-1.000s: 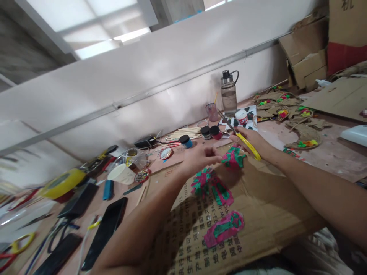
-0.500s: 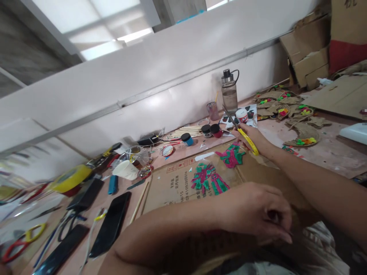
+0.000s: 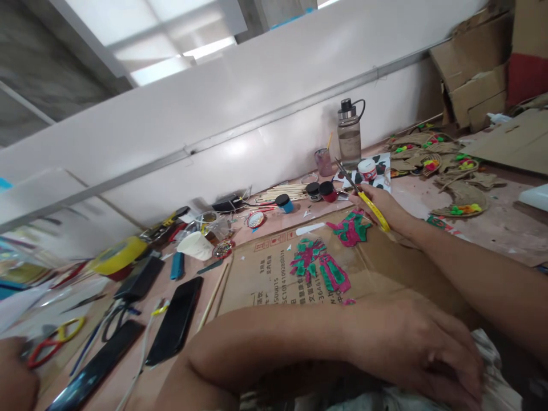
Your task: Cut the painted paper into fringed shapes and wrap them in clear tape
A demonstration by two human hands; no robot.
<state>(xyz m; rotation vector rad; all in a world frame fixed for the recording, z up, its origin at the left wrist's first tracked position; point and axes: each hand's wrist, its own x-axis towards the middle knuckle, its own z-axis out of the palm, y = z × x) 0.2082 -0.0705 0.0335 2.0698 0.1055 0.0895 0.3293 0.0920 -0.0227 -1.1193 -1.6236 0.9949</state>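
My right hand [image 3: 383, 206] grips scissors [image 3: 371, 209] with yellow handles, blades pointing up and away. Just beneath it, a pink-and-green painted cutout [image 3: 351, 229] lies on a flat cardboard sheet [image 3: 248, 279]. A second painted piece, striped pink and green [image 3: 309, 257], lies closer to me, with a small pink scrap [image 3: 349, 301] near my left wrist. My left hand [image 3: 422, 342] is low over the cardboard's near side, beside pale crumpled cloth [image 3: 492, 354]. Its fingers are curled down, and whatever they may hold is hidden.
Paint jars [image 3: 327, 191], a water bottle [image 3: 350, 137] and wooden sticks [image 3: 285, 193] stand or lie toward the wall. To the left are a phone [image 3: 175, 319], a paper cup [image 3: 196, 246] and red-yellow scissors [image 3: 57, 341]. Another person's hand [image 3: 15, 374] shows at the left edge. Decorated brown pieces [image 3: 460, 200] lie right.
My left hand has moved right and down toward the cloth. My right hand still holds the scissors in about the same place. Another person's hand has come further into view at left.
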